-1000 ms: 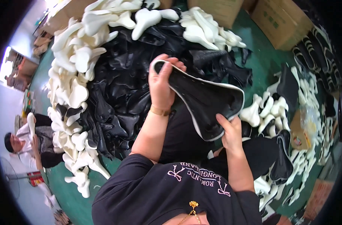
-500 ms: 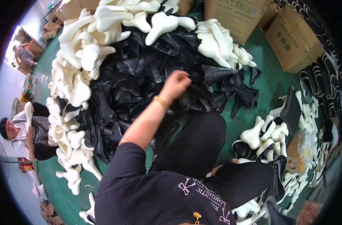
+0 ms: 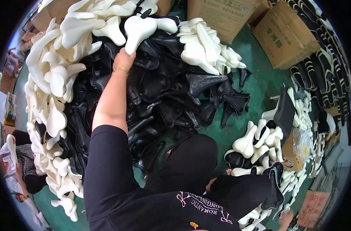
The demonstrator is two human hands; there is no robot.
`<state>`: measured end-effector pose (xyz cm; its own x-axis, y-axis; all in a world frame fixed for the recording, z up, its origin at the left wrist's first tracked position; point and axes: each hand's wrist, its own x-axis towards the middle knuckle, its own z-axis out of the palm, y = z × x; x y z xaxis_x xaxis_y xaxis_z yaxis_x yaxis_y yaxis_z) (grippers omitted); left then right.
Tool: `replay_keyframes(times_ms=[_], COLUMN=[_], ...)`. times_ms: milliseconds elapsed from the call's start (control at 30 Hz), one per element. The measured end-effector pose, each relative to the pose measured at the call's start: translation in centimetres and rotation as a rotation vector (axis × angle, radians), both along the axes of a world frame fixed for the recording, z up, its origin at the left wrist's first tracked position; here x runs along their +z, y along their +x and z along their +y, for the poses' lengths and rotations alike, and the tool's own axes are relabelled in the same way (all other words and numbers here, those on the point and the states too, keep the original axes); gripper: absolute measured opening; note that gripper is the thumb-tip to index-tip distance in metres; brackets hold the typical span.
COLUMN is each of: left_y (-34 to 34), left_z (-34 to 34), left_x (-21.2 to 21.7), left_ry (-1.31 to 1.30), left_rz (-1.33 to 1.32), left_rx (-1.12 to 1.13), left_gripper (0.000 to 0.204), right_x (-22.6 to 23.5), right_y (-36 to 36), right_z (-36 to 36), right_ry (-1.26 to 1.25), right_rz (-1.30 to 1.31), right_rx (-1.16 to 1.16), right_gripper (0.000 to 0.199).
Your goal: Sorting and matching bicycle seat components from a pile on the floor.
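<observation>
White saddle pad (image 3: 139,29), nose toward left hand (image 3: 123,61)

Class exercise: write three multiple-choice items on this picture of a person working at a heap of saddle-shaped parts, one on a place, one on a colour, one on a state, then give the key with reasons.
1. Where is the left hand?
A. on a cardboard box
B. at the narrow end of a white saddle piece at the pile's top
C. on the green floor

2. What colour are the pieces in the middle of the heap?
A. black
B. red
C. yellow

3. How is the left arm?
A. folded on the lap
B. behind the back
C. stretched forward

Key: B, fingers meet the white piece; A, black centre ringed by white; C, the arm reaches far over the pile.
</observation>
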<state>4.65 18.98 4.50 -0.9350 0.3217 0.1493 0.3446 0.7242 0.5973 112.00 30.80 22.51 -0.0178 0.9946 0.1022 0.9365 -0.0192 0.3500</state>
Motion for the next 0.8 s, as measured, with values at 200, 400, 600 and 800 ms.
replay_keyframes(times_ms=[200,400,600,800], left_y=[8.6,21.7,26.1,27.8], left_z=[-6.8,-15.0,-28.7,-27.6], left_x=[0.1,0.9,3.9,-2.0], left_ry=[0.196,0.585,0.604,1.161], left_rz=[0.058,-0.350,-0.273,-0.689], left_rx=[-0.195,-0.253,-0.141,0.209], left_gripper=[0.042,0.045,0.051,0.058], right_x=[-4.7,-18.0,-23.1,-23.5], right_y=[-39.3,-69.7,-89.0,-93.8], right_z=[15.9,13.2,7.0,4.0], right_ry=[-0.460,-1.105,-1.153,-1.316], right_rz=[1.037,1.234,1.474,1.545], right_rx=[0.322,0.590,0.353,0.245], right_gripper=[0.035,0.048,0.070,0.055])
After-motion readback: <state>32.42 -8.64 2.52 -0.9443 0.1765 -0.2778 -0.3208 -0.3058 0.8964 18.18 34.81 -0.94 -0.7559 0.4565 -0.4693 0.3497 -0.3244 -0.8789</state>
